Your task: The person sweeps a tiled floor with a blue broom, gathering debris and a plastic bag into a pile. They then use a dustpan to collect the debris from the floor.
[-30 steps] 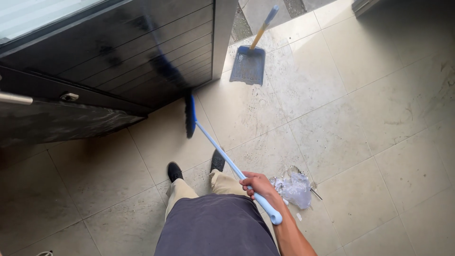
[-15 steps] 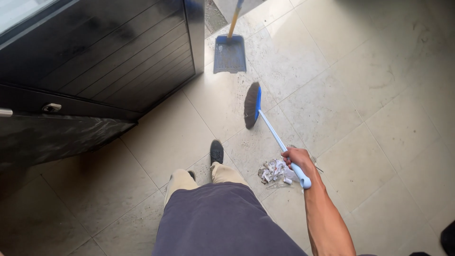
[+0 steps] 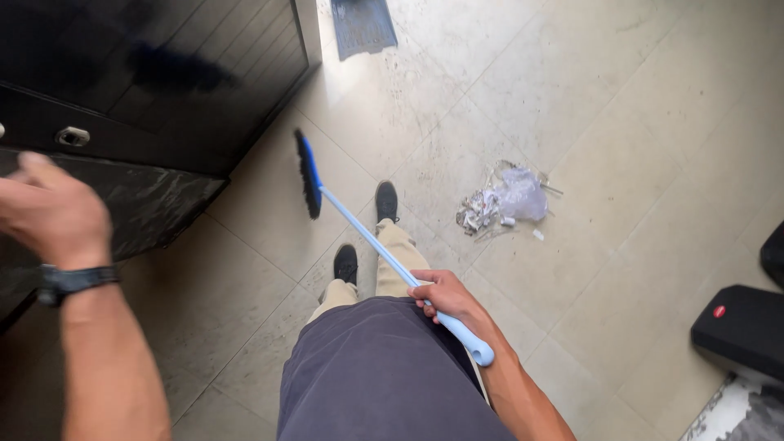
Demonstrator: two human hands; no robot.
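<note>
My right hand (image 3: 447,300) grips the pale blue handle of a broom (image 3: 359,229) near its end. The broom's blue and black head (image 3: 307,173) rests on the tiled floor by the dark cabinet, ahead of my black shoes. My left hand (image 3: 51,214), with a black watch on the wrist, is raised at the left edge; it holds nothing and its fingers look loosely curled. A small pile of crumpled paper and clear plastic (image 3: 502,202) lies on the floor to the right of my feet.
A grey dustpan (image 3: 362,26) lies on the floor at the top. A dark cabinet with a metal catch (image 3: 147,90) fills the upper left. A black box with a red dot (image 3: 739,331) sits at the right edge.
The broom head has swung from right of my feet to the left, near the cabinet. My left hand has risen into view. The view has shifted right, showing the black box.
</note>
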